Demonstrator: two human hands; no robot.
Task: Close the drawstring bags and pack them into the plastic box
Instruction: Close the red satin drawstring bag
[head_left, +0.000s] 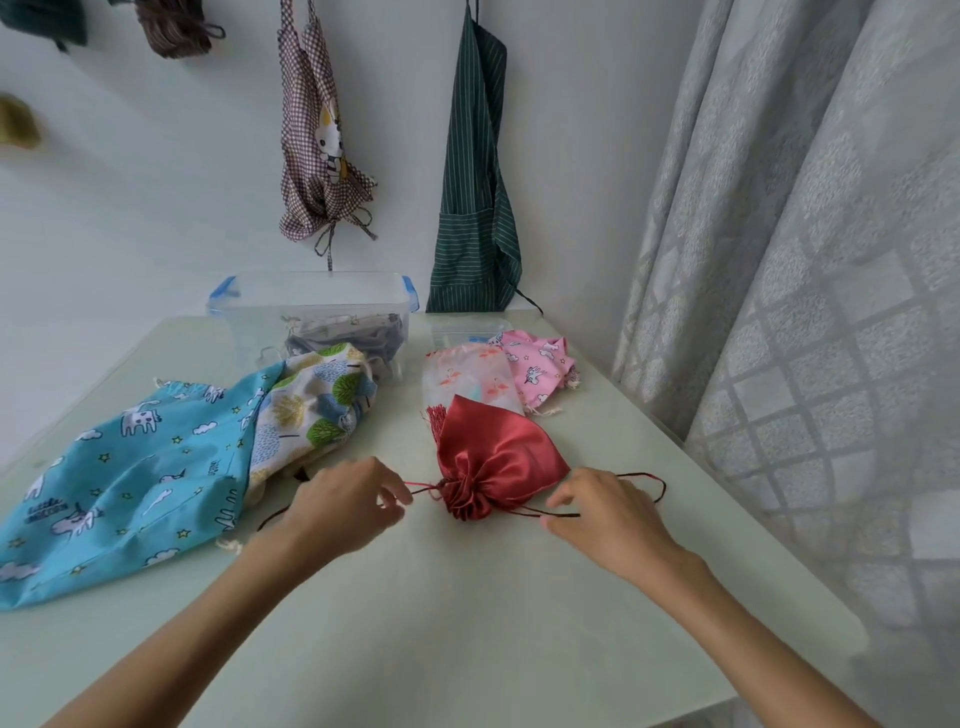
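near table (467, 623) bare, bags (130, 483) crowd L, box (311, 312) behind, curtain (805, 312) R

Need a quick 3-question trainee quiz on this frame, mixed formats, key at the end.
1. True or false: the red satin bag has its mouth gathered shut.
2. Which hand pinches the red cord on the side of the blue unicorn bag? A) left hand B) right hand C) neither
3. Fill in: the clear plastic box at the back of the table already holds at least one ____.

Key: 1 true; 2 A; 3 bag
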